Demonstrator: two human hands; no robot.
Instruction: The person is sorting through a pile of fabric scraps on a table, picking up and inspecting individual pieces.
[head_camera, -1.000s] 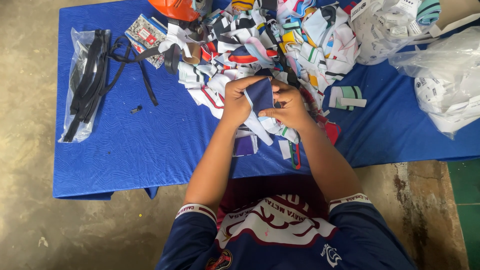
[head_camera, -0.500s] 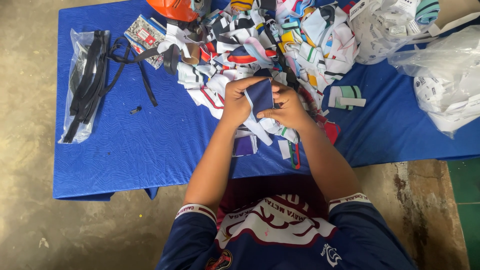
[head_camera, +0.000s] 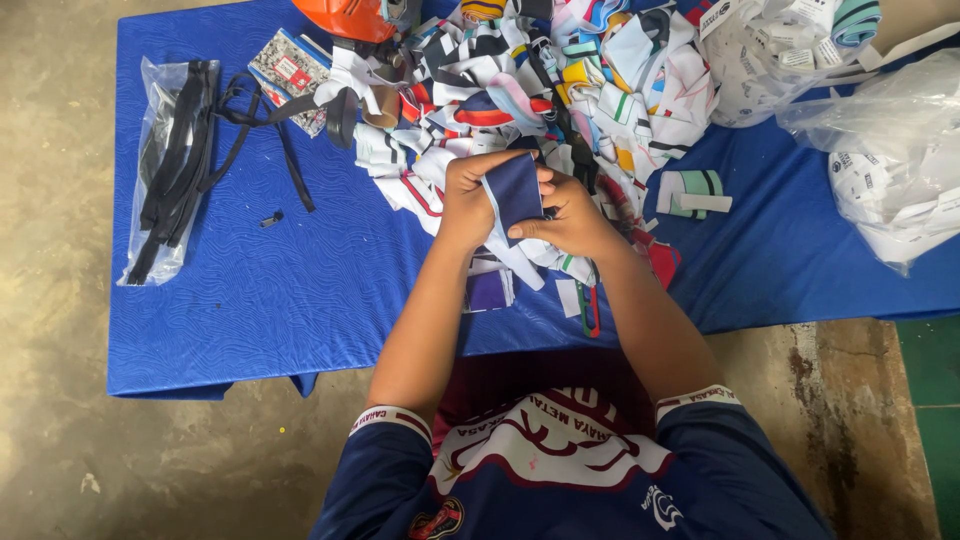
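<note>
Navy fabric piece (head_camera: 514, 195) between both hands' grip

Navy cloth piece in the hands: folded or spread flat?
Folded. The navy cloth piece bends over the left hand, pinched from the other side by the right hand, above the scrap pile.

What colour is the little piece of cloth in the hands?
The cloth piece is dark navy blue, seen in the head view, held between both hands.

Both hands (head_camera: 520, 205) around navy fabric piece (head_camera: 513, 192) above blue table (head_camera: 300, 290).
</note>
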